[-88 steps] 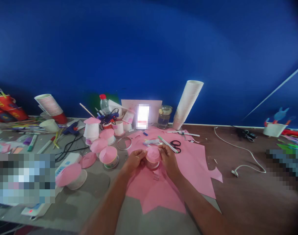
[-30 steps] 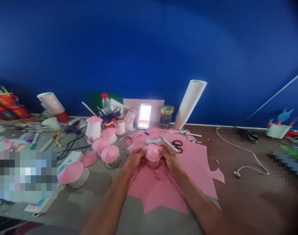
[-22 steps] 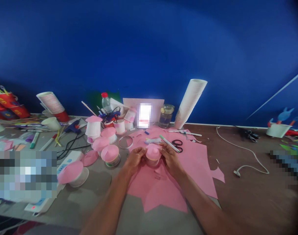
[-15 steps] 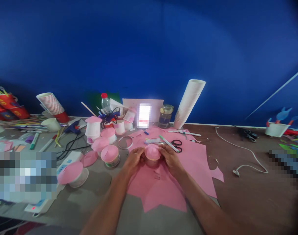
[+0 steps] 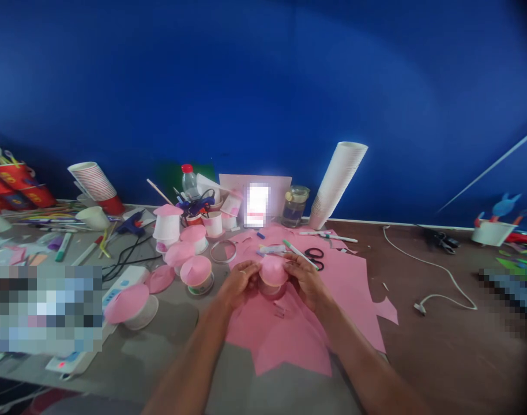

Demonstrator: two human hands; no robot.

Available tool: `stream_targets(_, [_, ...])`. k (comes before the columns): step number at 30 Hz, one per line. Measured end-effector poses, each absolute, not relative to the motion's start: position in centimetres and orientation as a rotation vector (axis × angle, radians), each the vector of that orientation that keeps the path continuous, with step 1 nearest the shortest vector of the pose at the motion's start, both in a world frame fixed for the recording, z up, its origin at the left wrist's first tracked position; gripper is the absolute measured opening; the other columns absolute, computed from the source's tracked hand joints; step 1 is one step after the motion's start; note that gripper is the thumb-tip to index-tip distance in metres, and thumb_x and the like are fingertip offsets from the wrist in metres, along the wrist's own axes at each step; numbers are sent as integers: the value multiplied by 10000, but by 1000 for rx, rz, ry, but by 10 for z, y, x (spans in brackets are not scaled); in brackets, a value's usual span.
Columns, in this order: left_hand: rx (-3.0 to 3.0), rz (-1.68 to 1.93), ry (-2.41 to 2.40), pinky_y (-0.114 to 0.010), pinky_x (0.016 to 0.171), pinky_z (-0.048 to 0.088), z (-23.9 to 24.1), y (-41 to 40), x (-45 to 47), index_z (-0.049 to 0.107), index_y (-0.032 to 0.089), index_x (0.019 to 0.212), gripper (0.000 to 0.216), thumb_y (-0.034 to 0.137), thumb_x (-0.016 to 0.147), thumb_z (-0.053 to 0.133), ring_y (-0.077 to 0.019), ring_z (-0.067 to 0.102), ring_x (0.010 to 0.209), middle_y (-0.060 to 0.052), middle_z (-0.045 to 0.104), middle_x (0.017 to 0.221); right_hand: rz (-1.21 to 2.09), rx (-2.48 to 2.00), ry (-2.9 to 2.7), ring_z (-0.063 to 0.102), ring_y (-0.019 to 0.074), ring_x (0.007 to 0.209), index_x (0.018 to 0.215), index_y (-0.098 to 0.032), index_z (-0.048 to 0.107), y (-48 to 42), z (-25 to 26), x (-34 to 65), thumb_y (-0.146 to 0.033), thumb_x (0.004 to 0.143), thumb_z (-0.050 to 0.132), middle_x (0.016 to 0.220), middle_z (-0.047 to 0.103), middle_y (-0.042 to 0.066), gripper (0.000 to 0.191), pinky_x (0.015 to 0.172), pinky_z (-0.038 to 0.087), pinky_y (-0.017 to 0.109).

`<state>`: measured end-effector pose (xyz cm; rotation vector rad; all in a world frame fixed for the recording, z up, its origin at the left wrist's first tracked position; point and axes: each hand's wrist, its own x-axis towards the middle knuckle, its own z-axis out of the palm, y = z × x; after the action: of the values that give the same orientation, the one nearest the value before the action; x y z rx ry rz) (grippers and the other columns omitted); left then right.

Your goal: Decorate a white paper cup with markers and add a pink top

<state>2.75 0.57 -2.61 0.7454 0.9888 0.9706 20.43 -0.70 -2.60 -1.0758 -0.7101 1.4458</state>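
A small round cup [image 5: 273, 287] topped with a shallow pink paper cone [image 5: 274, 268] is held between my two hands. My left hand [image 5: 241, 283] is closed on its left side, fingertips at the edge of the cone. On the opposite side my right hand [image 5: 305, 281] grips the same rim with bent fingers. Beneath lies a large cut sheet of pink paper [image 5: 345, 294]. Just beyond my right hand are a green-capped marker [image 5: 300, 255] and black-handled scissors [image 5: 314, 258]. A clear tape ring [image 5: 223, 252] rests past my left hand.
Several cups with pink tops stand to the left, one pink-topped cup [image 5: 196, 275] nearest. A power strip [image 5: 123, 285] and a blue glue gun [image 5: 134, 223] lie farther left. At the back are a glass jar [image 5: 295, 206] and a tall leaning cup stack [image 5: 339, 184]. A white cable [image 5: 447, 271] curves at right.
The whole view has shifted slightly. Both hands stay on the pink-topped cup, with the right fingers moved a little along the cone's edge.
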Motion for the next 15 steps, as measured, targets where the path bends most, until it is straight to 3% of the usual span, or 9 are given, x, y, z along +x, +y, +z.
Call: stream_targets(15, [730, 954, 959, -201, 429, 182, -29, 8, 25, 450, 179, 553, 479, 441, 553, 851, -22, 295, 393, 88, 393, 467, 1542, -1067, -737, 544, 136, 628, 869, -226, 699, -9, -24, 206, -266, 537, 862, 677, 630, -33, 372, 622, 415, 282])
